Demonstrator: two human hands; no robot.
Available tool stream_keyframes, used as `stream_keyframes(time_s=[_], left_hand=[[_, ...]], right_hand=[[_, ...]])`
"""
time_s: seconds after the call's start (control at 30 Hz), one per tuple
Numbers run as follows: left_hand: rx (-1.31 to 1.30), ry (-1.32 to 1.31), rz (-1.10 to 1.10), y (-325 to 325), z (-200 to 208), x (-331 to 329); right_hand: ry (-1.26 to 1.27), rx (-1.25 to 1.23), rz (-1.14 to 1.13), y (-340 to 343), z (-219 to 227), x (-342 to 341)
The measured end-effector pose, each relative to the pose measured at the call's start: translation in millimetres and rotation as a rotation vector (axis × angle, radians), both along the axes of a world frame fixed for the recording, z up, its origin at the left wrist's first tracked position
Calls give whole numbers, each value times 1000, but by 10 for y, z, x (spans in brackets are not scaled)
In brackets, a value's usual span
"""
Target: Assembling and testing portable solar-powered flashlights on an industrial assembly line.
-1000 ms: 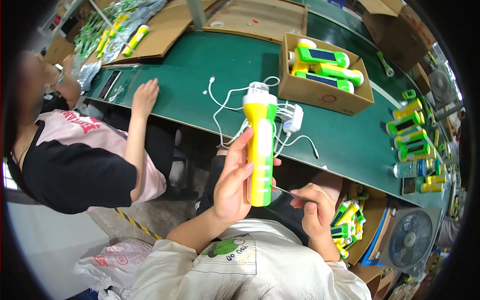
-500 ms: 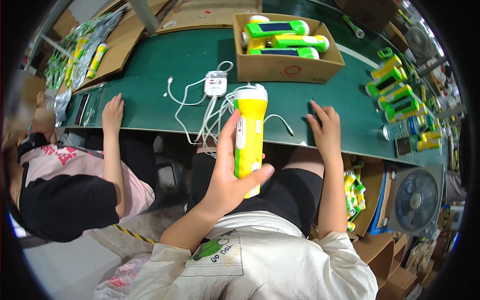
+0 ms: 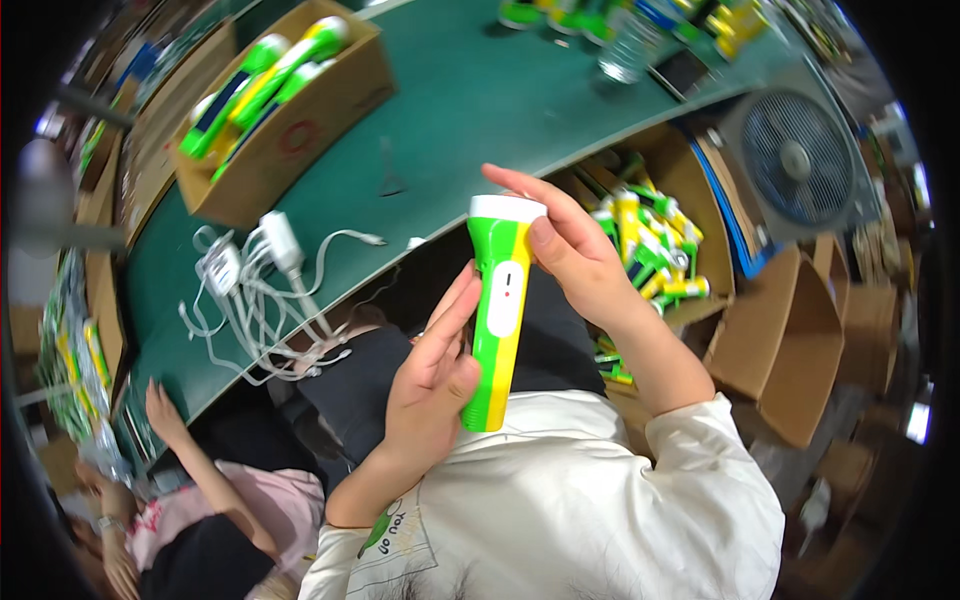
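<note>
A green and yellow flashlight point(image 3: 497, 345) with a white head stands nearly upright in front of my body. My left hand point(image 3: 425, 395) is closed around its lower body, thumb in front and fingers along the side. At the top, my right hand point(image 3: 583, 262) grips the head, its thumb on the right edge and its other fingers partly hidden behind. A white oval panel with a small slot and a red dot faces me on the flashlight's side.
On the green table point(image 3: 440, 100), a cardboard box point(image 3: 300, 135) holds several flashlights. Tangled white cables point(image 3: 270, 310) with plug blocks lie nearer. To the right are a carton of flashlights point(image 3: 650, 240), a fan point(image 3: 795, 160) and a plastic bottle point(image 3: 628, 50). A co-worker's arm point(image 3: 205, 460) rests at lower left.
My right hand has left the table edge and taken hold of the flashlight's head. The flashlight has turned, bringing its panel and green side toward me. The view has swung right.
</note>
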State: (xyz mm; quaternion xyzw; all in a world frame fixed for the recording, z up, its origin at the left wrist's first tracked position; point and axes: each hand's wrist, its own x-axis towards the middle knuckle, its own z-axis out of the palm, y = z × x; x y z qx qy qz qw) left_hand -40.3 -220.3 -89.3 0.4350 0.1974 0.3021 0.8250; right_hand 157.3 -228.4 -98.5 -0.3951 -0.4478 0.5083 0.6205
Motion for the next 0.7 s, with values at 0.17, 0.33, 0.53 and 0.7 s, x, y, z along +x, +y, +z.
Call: stream_keyframes(time_s=[0.17, 0.33, 0.53, 0.7], left_hand=[[-199, 28, -188, -130, -100, 390], [68, 345, -282, -199, -499, 455], [-104, 486, -366, -219, -781, 654], [-143, 555, -319, -280, -921, 763]], right_hand=[[-44, -141, -93, -598, -107, 577], [-572, -397, -219, -1501, -74, 1557], [-893, -1404, -54, -2510, -1104, 2054], [-1042, -1364, -160, -3690, -3813, 2120]])
